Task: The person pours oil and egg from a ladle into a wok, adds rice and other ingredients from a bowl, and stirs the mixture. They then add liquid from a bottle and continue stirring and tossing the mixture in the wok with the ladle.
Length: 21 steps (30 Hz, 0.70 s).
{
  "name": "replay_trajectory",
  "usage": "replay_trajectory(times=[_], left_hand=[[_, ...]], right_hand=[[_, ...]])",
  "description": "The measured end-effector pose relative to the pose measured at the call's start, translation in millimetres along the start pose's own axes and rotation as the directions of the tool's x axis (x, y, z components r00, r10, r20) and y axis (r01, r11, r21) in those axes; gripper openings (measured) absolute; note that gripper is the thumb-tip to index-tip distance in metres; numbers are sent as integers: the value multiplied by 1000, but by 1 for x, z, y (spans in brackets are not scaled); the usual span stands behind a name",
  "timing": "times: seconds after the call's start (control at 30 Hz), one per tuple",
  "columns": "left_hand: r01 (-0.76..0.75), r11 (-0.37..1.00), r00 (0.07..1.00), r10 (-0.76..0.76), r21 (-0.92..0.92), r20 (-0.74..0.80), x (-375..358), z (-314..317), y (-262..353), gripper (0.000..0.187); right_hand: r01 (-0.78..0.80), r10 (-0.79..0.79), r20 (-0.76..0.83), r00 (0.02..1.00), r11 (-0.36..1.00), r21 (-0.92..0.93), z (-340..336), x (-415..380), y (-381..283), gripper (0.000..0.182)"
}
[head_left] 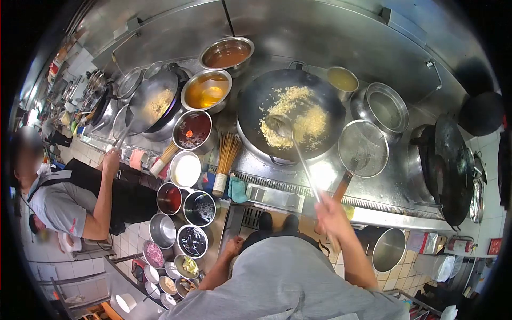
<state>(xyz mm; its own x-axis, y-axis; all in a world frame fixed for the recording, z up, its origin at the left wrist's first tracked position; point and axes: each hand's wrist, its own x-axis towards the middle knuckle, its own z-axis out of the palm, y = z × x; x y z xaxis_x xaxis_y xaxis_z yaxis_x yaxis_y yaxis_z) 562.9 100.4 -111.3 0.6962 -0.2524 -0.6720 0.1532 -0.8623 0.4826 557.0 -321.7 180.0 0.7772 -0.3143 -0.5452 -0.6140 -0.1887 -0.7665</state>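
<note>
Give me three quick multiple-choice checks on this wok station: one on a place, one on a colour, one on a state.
1. Where does the ladle's bowl rest?
A. in the big wok, on the rice
B. in the strainer
C. on the floor

2. What colour is the cloth at the stove's front edge?
A. red
B. teal
C. white

3. What is the right hand doing?
A. hanging free
B. gripping the ladle's handle
C. holding a bowl

Answers: 1 A, the ladle lies on rice in the wok. 2 B, the cloth is teal. 3 B, the right hand grips the handle.
</note>
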Motion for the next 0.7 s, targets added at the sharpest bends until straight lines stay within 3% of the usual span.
replay_trajectory(times=[0.07, 0.13, 0.17, 0.27, 0.33, 0.4, 0.43, 0.5, 0.6, 0.63, 0.7], left_hand=[[-4, 1000, 1000, 4, 2, 13, 1, 0, -3, 43], [-9, 1000, 997, 8, 8, 78, 18, 6, -21, 43], [-38, 998, 993, 32, 52, 109, 20, -1, -20, 44], [-43, 997, 998, 40, -63, -49, 21, -10, -25, 45], [-5, 986, 1000, 0, -168, -30, 9, -10, -20, 46], [34, 963, 999, -35, -266, 0, -2, -11, -13, 46], [55, 975, 998, -55, -214, 7, 1, -3, -20, 48], [98, 990, 995, -97, -105, 17, 6, 25, -50, 51], [97, 995, 991, -96, -9, 90, 2, 30, -66, 52], [109, 994, 984, -109, 3, 142, 9, 29, -70, 49], [109, 994, 992, -109, 17, 57, 11, 29, -68, 47]], right_hand=[[142, -168, -86, 982, 958, -251, -6, 74, 26, 57], [377, -503, -236, 831, 822, -427, -11, 133, 38, 58], [353, -485, -266, 833, 836, -420, -21, 138, 32, 58], [267, -414, -346, 842, 877, -400, -42, 139, 15, 58], [168, -330, -383, 863, 902, -398, -41, 124, 28, 58], [189, -321, -345, 882, 911, -366, -12, 111, 51, 59], [183, -309, -299, 903, 905, -385, 1, 102, 57, 59], [134, -165, -202, 965, 978, -159, 14, 68, 48, 59], [285, -323, -187, 928, 937, -203, 21, 9, 37, 59], [244, -271, -146, 951, 953, -180, 16, -1, 32, 59], [159, -167, -54, 984, 977, -142, 8, -14, 28, 58]])
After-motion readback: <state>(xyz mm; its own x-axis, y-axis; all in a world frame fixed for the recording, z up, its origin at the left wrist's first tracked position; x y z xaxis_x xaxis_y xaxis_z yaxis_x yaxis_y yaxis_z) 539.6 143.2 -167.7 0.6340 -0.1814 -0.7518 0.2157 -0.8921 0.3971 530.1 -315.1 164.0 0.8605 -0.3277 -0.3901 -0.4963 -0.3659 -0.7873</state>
